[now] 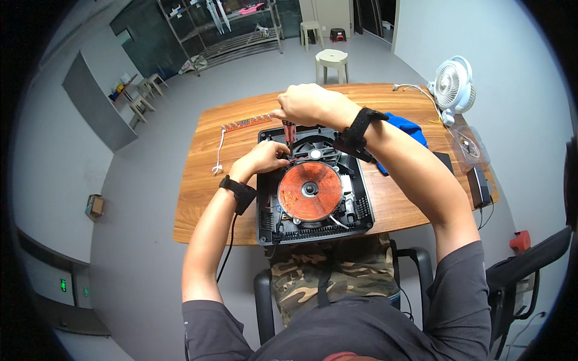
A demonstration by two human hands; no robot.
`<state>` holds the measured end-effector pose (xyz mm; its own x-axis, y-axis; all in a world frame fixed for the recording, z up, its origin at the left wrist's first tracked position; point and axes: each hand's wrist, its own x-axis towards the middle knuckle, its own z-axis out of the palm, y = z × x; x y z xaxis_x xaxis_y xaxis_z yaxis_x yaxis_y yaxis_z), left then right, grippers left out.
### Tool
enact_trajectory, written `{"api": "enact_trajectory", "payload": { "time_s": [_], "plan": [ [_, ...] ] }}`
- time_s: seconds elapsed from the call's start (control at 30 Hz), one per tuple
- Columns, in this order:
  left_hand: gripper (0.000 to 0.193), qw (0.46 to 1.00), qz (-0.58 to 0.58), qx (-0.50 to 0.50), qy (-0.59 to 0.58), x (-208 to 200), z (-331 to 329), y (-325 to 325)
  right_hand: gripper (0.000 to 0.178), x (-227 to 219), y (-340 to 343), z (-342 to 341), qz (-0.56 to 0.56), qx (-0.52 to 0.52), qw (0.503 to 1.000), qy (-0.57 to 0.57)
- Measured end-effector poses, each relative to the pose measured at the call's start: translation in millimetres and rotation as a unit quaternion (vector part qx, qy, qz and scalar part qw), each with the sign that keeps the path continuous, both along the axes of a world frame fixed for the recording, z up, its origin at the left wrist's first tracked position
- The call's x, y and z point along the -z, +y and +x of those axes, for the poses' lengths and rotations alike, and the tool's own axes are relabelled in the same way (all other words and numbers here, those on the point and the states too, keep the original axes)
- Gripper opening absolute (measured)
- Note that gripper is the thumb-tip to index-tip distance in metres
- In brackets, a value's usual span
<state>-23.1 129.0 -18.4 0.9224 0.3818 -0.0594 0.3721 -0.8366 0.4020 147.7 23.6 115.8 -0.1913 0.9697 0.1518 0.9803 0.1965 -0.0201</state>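
Observation:
An opened black appliance housing [263, 207] sits near the table's front edge, with a round copper coil [295, 195] and a black cooling fan [315, 154] inside. Closed around the handle of a screwdriver [290, 133], my right hand [307, 103] holds it upright over the housing's far left part. My left hand [265, 157] reaches in beside the screwdriver's lower end, thumb and fingertips drawn together; whatever is between them is too small to make out. Black bands with cords wrap both wrists.
The wooden table [208, 138] bears an orange strip [247, 123] with a white cable, a blue cloth [408, 129], a clear plastic box [472, 147] and a black power adapter [479, 188]. A white fan [453, 84] stands at the far right corner. Stools and a rack are beyond.

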Motion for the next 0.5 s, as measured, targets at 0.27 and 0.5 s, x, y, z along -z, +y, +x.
{"api": "enact_trajectory", "payload": {
  "time_s": [0.27, 0.5],
  "plan": [
    [0.034, 1.000, -0.006, 0.003, 0.010, -1.0, -0.1, 2.0, 0.045, -18.2, -14.7, -3.3, -0.068, 0.011, 0.997, 0.026],
    [0.035, 1.000, 0.002, -0.004, 0.011, -1.6, -1.5, -2.6, 0.062, 2.1, 6.8, -0.3, 0.067, 0.004, 0.998, -0.007]
  ]
}}
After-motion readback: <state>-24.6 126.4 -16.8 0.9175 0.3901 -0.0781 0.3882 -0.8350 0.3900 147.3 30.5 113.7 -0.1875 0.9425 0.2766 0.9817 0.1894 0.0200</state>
